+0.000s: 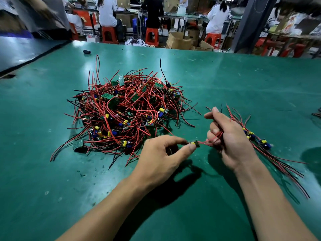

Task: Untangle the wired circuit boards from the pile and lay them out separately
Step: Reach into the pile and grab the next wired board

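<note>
While left hand [165,152] pinches board [194,143], right hand [231,138] clenches its red wires [211,140], likely drawing it clear of pile [128,108] at 10 o'clock.

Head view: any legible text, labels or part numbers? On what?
No text is readable.
Boards in the pile: any print is too small to read.
The small board pinched by the left hand, with its red wires gripped by the right hand: blurred.
Background cardboard boxes: nothing legible.
</note>
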A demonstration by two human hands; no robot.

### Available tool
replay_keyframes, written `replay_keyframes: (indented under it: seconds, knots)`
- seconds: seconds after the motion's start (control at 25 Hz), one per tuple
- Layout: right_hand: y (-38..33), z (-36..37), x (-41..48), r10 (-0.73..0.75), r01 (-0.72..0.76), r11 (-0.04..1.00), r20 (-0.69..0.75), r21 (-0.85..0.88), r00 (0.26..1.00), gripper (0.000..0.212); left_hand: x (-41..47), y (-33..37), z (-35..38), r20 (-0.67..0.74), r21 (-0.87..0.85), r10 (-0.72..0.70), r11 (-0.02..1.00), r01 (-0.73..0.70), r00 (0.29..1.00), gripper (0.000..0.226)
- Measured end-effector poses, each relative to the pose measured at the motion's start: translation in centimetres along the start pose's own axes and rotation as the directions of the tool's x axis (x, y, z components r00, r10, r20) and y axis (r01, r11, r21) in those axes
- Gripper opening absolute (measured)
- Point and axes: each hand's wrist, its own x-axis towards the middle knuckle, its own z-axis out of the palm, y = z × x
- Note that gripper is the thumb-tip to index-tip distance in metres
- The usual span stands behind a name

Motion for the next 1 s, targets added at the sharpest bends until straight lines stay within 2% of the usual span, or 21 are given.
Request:
replay_keyframes:
  seconds: [0.08, 0.12, 0.24, 0.28, 0.36, 0.48, 0.56, 0.64, 0.72, 0.8, 1.0]
  knots:
    - [0.3, 0.2, -0.1, -0.001, 0.001, 1.0, 0.005, -0.012, 1.0, 0.025, 0.0, -0.1, 0.1, -0.006, 0.065, 0.053, 0.997, -0.053, 0.999, 0.022]
    - [0.5, 0.4, -0.1, 0.003, -0.003, 1.0, 0.007, -0.008, 1.0, 0.024, 0.1, -0.2, 0.2, 0.035, 0.057, 0.033, 0.998, -0.035, 0.999, 0.024]
    - [1.3, 1.0, -0.2, -0.016, 0.016, 1.0, 0.016, -0.001, 1.0, 0.03, 0.1, -0.1, 0.2, 0.239, -0.035, -0.098, 0.993, 0.109, 0.966, 0.016]
    - [1.5, 1.1, -0.1, -0.03, 0.03, 1.0, 0.011, -0.004, 0.999, 0.036, 0.1, -0.2, 0.3, 0.263, -0.043, -0.127, 0.989, 0.143, 0.956, 0.015]
    - [1.8, 1.3, 0.0, -0.056, 0.056, 0.998, -0.004, -0.036, 0.998, 0.054, 0.3, -0.4, 0.4, 0.222, -0.079, -0.165, 0.979, 0.186, 0.961, 0.016]
    - [2.2, 1.5, -0.2, -0.11, 0.097, 0.978, -0.06, -0.183, 0.992, 0.081, 0.8, -0.7, 0.0, 0.083, -0.224, -0.247, 0.939, 0.26, 0.965, 0.019]
    - [2.4, 1.5, -0.4, -0.151, 0.122, 0.963, -0.106, -0.242, 0.983, 0.073, 0.9, -0.8, -0.1, 0.079, -0.392, -0.308, 0.865, 0.313, 0.948, 0.021]
    - [2.5, 1.4, -0.5, -0.106, 0.087, 0.965, -0.063, -0.249, 0.992, 0.05, 1.0, -0.7, 0.0, 0.125, -0.505, -0.323, 0.793, 0.341, 0.938, 0.022]
    - [2.5, 1.6, -0.9, 0.019, 0.006, 0.967, 0.093, -0.254, 0.995, 0.035, 1.0, -0.7, 0.0, 0.131, -0.508, -0.313, 0.794, 0.334, 0.941, 0.022]
    - [2.5, 1.8, -1.4, 0.103, -0.04, 0.961, 0.22, -0.274, 0.97, 0.029, 1.0, -0.8, 0.0, 0.123, -0.492, -0.305, 0.808, 0.325, 0.944, 0.02]
    - [2.3, 1.7, -1.4, 0.096, -0.041, 0.972, 0.233, -0.233, 0.968, 0.02, 1.0, -0.9, 0.0, 0.123, -0.462, -0.308, 0.824, 0.329, 0.944, 0.017]
